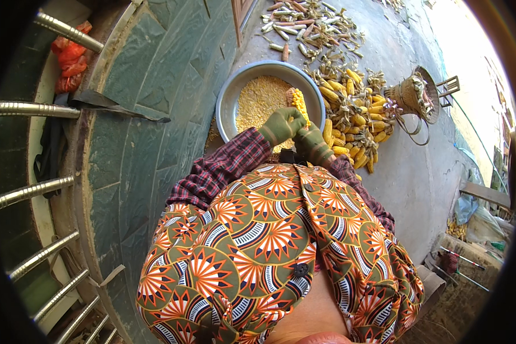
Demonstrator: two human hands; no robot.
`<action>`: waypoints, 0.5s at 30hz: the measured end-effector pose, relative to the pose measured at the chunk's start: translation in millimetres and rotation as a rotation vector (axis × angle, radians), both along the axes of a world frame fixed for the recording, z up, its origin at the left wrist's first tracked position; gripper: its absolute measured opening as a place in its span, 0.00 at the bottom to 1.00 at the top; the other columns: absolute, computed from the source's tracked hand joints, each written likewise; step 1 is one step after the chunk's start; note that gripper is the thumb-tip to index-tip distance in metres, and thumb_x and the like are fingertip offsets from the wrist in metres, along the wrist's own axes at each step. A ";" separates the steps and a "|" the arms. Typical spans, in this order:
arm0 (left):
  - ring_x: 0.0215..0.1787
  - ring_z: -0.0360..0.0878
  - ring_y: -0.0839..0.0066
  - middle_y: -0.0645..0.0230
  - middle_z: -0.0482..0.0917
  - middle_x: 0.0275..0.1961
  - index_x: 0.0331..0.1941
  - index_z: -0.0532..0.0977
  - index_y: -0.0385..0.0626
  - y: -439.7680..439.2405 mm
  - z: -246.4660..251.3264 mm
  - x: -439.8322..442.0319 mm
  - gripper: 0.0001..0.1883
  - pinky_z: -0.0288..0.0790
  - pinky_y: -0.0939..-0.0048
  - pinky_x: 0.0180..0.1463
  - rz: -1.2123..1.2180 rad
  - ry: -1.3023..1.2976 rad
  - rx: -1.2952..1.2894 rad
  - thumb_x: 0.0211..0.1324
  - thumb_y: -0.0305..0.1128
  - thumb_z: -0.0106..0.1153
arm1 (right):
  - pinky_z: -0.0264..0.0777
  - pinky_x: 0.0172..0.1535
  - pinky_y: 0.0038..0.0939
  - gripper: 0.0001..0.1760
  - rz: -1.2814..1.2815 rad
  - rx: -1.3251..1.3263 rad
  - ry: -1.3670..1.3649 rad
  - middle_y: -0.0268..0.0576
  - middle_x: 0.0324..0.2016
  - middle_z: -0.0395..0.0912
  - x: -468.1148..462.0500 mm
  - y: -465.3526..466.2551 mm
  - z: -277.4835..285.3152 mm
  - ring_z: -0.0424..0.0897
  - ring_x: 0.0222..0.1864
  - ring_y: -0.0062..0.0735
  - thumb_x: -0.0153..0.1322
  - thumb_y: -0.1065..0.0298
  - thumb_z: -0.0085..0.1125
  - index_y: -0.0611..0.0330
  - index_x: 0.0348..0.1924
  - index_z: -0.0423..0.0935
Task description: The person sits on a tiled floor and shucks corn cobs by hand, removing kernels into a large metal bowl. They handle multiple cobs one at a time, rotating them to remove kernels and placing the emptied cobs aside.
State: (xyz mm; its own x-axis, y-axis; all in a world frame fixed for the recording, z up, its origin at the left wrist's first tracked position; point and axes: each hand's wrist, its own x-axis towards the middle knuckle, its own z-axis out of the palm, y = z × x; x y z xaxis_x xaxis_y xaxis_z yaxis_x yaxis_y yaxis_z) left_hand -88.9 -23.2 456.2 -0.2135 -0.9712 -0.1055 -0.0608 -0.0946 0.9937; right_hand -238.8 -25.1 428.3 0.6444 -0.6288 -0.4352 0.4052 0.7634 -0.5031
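A partly shelled corn cob (pixel 300 103) stands tilted over a wide metal basin (pixel 228 92), its yellow kernels showing on one side and bare cob on the other. My left hand (pixel 282 125), in a green glove, is against the lower left side of the cob. Around the cob's lower end my right hand (pixel 311 142), gloved alike, is closed; its fingers are partly hidden. Loose corn kernels (pixel 262 101) cover much of the basin's bottom.
Husked-back yellow corn ears (pixel 352 124) are heaped right of the basin. Beyond it lie stripped cobs (pixel 290 28). A wicker basket (pixel 406 94) holding cobs stands farther right. Metal bars (pixel 34 193) and a green tiled wall (pixel 142 107) are on the left.
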 end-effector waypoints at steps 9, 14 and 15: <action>0.34 0.76 0.73 0.62 0.75 0.38 0.46 0.68 0.40 -35.4 -55.0 45.7 0.21 0.71 0.74 0.34 0.170 -0.352 0.019 0.51 0.41 0.54 | 0.64 0.26 0.24 0.21 -0.151 -0.369 0.642 0.37 0.27 0.71 20.7 13.5 31.0 0.70 0.24 0.22 0.57 0.74 0.60 0.62 0.41 0.64; 0.30 0.75 0.76 0.65 0.76 0.35 0.44 0.70 0.40 -26.5 -14.7 26.5 0.20 0.69 0.78 0.30 0.091 0.266 0.406 0.51 0.41 0.53 | 0.65 0.29 0.24 0.22 -0.194 -0.501 0.641 0.37 0.28 0.71 24.4 19.4 27.0 0.70 0.26 0.22 0.57 0.73 0.60 0.62 0.42 0.64; 0.29 0.75 0.76 0.65 0.77 0.34 0.43 0.70 0.40 -26.5 -12.9 26.9 0.19 0.68 0.79 0.29 0.086 0.268 0.408 0.50 0.40 0.53 | 0.65 0.30 0.24 0.22 -0.196 -0.514 0.642 0.37 0.29 0.71 24.8 19.5 24.9 0.70 0.27 0.22 0.57 0.73 0.60 0.62 0.43 0.64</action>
State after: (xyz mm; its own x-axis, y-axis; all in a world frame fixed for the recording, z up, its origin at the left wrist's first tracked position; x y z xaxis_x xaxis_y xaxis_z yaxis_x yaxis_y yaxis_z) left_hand -62.0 -49.7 443.3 -0.2059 -0.8776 -0.4329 0.2166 -0.4722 0.8545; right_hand -214.0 -5.6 453.2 0.2281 -0.9235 -0.3085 0.0236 0.3220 -0.9465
